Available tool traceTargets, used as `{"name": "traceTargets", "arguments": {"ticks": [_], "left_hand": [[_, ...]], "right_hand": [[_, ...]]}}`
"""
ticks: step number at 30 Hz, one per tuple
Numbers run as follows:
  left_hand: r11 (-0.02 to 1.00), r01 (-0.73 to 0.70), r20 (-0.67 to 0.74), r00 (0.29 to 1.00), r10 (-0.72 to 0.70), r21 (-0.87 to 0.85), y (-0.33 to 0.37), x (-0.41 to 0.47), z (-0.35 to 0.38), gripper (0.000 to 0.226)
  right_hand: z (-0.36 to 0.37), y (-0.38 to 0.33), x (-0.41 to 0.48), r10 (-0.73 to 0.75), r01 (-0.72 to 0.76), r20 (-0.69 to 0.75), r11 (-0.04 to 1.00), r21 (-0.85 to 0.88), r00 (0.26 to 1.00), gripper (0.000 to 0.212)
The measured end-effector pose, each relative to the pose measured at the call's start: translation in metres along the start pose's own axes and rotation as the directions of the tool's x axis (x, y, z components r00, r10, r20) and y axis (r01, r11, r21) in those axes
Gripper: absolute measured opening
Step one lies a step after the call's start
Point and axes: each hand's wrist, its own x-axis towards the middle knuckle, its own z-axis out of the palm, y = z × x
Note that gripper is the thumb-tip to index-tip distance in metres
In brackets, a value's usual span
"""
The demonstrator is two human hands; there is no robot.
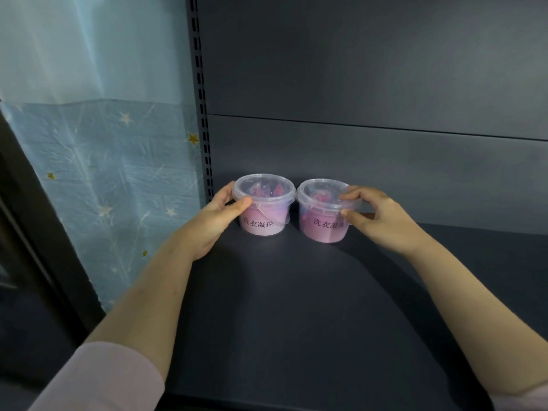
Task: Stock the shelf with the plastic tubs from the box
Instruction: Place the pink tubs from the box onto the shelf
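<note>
1. Pink-filled clear plastic: the left tub (262, 206) and right tub (324, 212) stand upright, lidded, at the far left of the dark shelf (296, 307), rims nearly touching, labels facing near.
2. The left hand (219, 216) curls round the left tub under its rim. The right hand (376, 215) pinches the right tub's lid edge.
3. Likely reason: each hand steadies 1 tub while squaring the pair beside the slotted upright (201, 114).
4. Count: 2 tubs, 2 hands, 1 shelf board; no box in view.
5. Starry blue wall covering (103, 173) lies left.
</note>
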Motion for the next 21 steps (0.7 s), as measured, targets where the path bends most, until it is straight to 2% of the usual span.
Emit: {"name": "traceTargets", "arguments": {"ticks": [3, 5, 6, 8, 10, 12, 15, 18, 21], "left_hand": [[0.998, 0.025, -0.068, 0.997, -0.022, 0.050, 0.007, -0.004, 0.001, 0.093], [0.970, 0.006, -0.158, 0.987, 0.034, 0.245, 0.024, -0.010, 0.004, 0.086], [0.910, -0.015, -0.201, 0.974, 0.107, 0.414, 0.033, -0.016, 0.007, 0.078], [0.687, -0.087, -0.217, 0.914, 0.343, 0.721, 0.053, -0.029, 0.021, 0.062], [0.483, -0.138, -0.161, 0.835, 0.526, 0.865, 0.072, -0.043, 0.051, 0.052], [0.363, -0.171, -0.097, 0.784, 0.613, 0.916, 0.088, -0.058, 0.091, 0.046], [0.254, -0.258, 0.006, 0.713, 0.701, 0.932, 0.109, -0.082, 0.161, 0.042], [0.182, -0.375, 0.103, 0.626, 0.773, 0.909, 0.116, -0.107, 0.242, 0.039], [0.180, -0.498, 0.157, 0.561, 0.813, 0.848, 0.110, -0.143, 0.334, 0.038]], "right_hand": [[-0.004, -0.007, -0.004, 0.007, -0.007, 0.008, 1.000, -0.022, 1.000, 0.027], [-0.013, -0.017, -0.012, -0.008, 0.005, -0.023, 0.992, -0.123, 1.000, 0.033], [-0.020, -0.024, -0.018, -0.027, 0.014, -0.071, 0.983, -0.181, 0.997, 0.033], [-0.037, -0.039, -0.035, -0.076, 0.017, -0.207, 0.963, -0.270, 0.975, 0.029], [-0.059, -0.054, -0.060, -0.120, 0.012, -0.287, 0.936, -0.352, 0.950, 0.028], [-0.082, -0.064, -0.092, -0.136, -0.018, -0.312, 0.895, -0.445, 0.940, 0.032], [-0.125, -0.069, -0.153, -0.156, -0.093, -0.390, 0.830, -0.550, 0.907, 0.039], [-0.170, -0.056, -0.226, -0.178, -0.189, -0.503, 0.782, -0.594, 0.846, 0.042], [-0.212, -0.036, -0.314, -0.128, -0.329, -0.595, 0.731, -0.597, 0.794, 0.044]]}}
